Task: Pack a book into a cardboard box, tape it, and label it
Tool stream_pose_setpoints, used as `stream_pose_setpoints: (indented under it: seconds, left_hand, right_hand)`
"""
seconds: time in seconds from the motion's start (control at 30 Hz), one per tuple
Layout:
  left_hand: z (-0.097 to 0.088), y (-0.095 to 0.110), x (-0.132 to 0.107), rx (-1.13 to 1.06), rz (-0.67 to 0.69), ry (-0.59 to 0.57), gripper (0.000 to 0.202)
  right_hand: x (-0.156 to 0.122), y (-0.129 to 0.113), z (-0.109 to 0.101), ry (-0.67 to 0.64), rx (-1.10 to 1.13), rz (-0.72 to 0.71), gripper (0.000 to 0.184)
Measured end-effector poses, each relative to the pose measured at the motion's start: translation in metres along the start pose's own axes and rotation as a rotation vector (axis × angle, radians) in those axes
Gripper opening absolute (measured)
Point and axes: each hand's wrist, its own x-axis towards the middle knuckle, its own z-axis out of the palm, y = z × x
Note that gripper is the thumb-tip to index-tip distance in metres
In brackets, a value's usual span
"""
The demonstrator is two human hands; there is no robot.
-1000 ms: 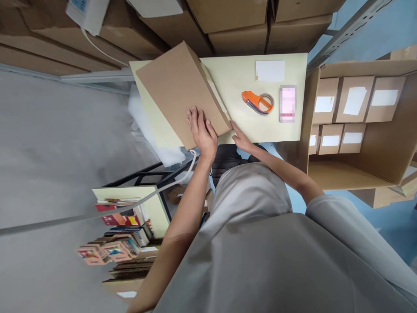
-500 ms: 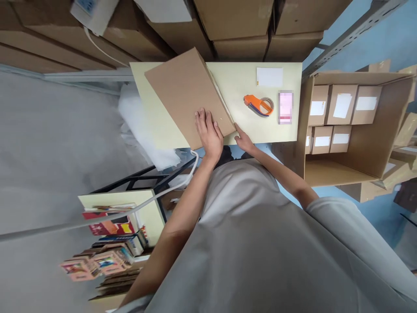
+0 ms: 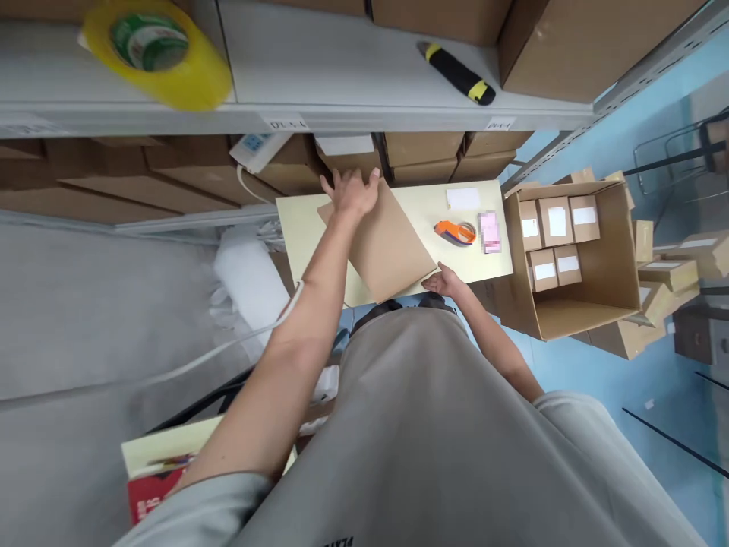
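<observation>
A brown piece of flat-looking cardboard (image 3: pixel 390 247), perhaps a folded box, lies slantwise on the pale tabletop (image 3: pixel 301 228). My left hand (image 3: pixel 354 196) reaches over its far end, fingers spread around the top edge. At the near right corner is my right hand (image 3: pixel 443 281), thumb and fingers apart, touching or just beside the corner. To the right of the cardboard sit an orange tape dispenser (image 3: pixel 454 232), a white paper slip (image 3: pixel 463 199) and a pink pixelated item (image 3: pixel 489 232).
A large open carton (image 3: pixel 586 308) holding several small labelled boxes stands at the right. Above the table, a grey shelf (image 3: pixel 342 83) carries a yellow tape roll (image 3: pixel 165 57) and a utility knife (image 3: pixel 459 74). A white cable (image 3: pixel 228 346) crosses by my left arm.
My left hand has moved from the cardboard's near part to its far edge. My right hand stays by the near right corner. The camera view has tilted up, showing the shelf.
</observation>
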Motion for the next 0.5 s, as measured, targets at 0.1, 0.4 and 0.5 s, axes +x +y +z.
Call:
stream_pose_setpoints:
  seconds: [0.1, 0.4, 0.5]
  left_hand:
    - [-0.008, -0.012, 0.023, -0.003, -0.004, -0.178, 0.071]
    - [-0.085, -0.049, -0.024, 0.027, 0.029, -0.193, 0.091]
    - [-0.106, -0.075, -0.048, -0.036, 0.082, -0.179, 0.089]
  right_hand:
    - [-0.012, -0.001, 0.017, -0.034, 0.089, -0.041, 0.047]
    - [-0.049, 0.01, 0.042, 0.055, 0.208, -0.29, 0.019]
    - [-0.062, 0.01, 0.049, 0.126, 0.13, -0.546, 0.016]
